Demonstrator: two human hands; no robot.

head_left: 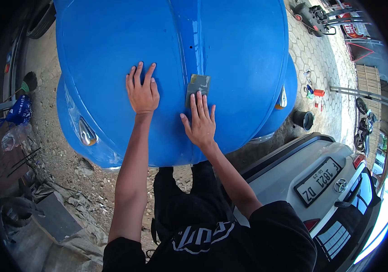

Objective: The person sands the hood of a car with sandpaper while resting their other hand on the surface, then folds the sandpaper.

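The rounded blue car hood (239,59) spreads out before me, with a raised strip (193,27) down its middle. My left hand (142,93) lies palm down on the hood left of that strip, its fingers spread and nothing in it. On the strip's lower part rests a grey sheet of sandpaper (199,83), wet-looking with pale smears. My right hand (200,120) lies flat with its fingertips on the sheet's lower part, pressing it to the hood. Its thumb sticks out to the left, off the sheet.
Behind me at the right stands a silver car (289,167). A dark bucket (303,119) is on the ground by the right fender, near a red object (319,93). At left are a blue bag (20,109), a brush (29,81) and a tyre (41,20). A grey board (58,217) lies lower left.
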